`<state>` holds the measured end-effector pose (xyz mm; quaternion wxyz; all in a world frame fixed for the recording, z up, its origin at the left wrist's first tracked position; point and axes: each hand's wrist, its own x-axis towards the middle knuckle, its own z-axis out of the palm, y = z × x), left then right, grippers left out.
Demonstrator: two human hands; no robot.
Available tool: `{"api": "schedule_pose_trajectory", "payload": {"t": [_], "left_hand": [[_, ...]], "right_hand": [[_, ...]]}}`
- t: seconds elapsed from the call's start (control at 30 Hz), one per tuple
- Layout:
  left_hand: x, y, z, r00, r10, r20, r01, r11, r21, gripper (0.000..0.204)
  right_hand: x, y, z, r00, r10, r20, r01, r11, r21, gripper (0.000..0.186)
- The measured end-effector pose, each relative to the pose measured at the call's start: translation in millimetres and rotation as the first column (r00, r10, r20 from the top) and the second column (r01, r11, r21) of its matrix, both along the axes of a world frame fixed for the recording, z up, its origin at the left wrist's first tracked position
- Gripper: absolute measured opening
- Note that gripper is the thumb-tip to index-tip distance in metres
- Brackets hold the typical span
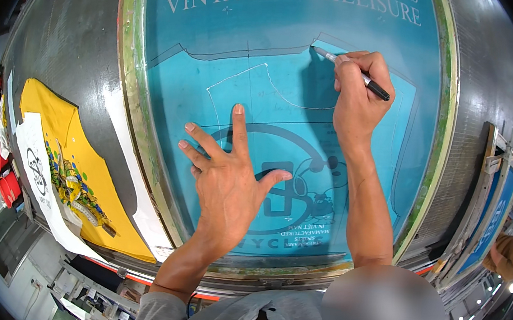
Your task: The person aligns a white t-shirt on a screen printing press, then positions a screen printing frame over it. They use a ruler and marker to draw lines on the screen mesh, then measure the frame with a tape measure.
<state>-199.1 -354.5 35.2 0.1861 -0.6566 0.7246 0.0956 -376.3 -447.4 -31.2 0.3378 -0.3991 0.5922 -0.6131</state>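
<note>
My right hand [362,102] grips a marker [325,53] with a pale barrel and a black back end. Its tip meets the blue screen mesh [177,114] at a corner of a thin dark drawn line [217,57] running across the upper part. A lighter, garment-panel-like shape lies within that line, with a white line [236,76] inside it. My left hand [226,179] lies on the lower middle of the mesh, fingers spread, holding nothing. It partly covers a dark round printed design [259,136]. Pale lettering stands at the top of the mesh.
A green-stained frame [131,34] borders the mesh, set on a long grey table [89,30]. At left lie a yellow printed fabric piece [53,98], a white printed sheet [32,136] and a white strip [138,154]. Another blue framed screen [493,216] leans at right.
</note>
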Motion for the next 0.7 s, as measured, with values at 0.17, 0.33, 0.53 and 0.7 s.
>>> {"api": "schedule_pose_trajectory", "payload": {"t": [0.17, 0.33, 0.53, 0.7], "left_hand": [[-1.1, -1.7, 1.1, 0.999, -0.017, 0.032, 0.017, 1.000, 0.004, 0.129], [-1.5, -1.8, 1.3, 0.999, -0.027, 0.042, 0.027, 1.000, -0.007, 0.128], [-0.6, -1.6, 1.3, 0.999, -0.012, 0.041, 0.012, 1.000, 0.002, 0.127], [0.5, -0.7, 1.8, 0.999, 0.024, -0.023, -0.024, 1.000, -0.005, 0.128]], "right_hand": [[-0.7, 1.0, 1.9, 1.000, 0.018, -0.003, -0.018, 1.000, 0.013, 0.012], [-0.4, 1.9, 2.8, 0.998, 0.055, -0.001, -0.055, 0.998, 0.004, 0.012], [1.0, 2.9, 4.5, 0.994, 0.110, -0.014, -0.110, 0.994, 0.007, 0.012], [0.6, 7.2, 7.0, 0.983, 0.184, 0.031, -0.183, 0.983, -0.007, 0.009]]}}
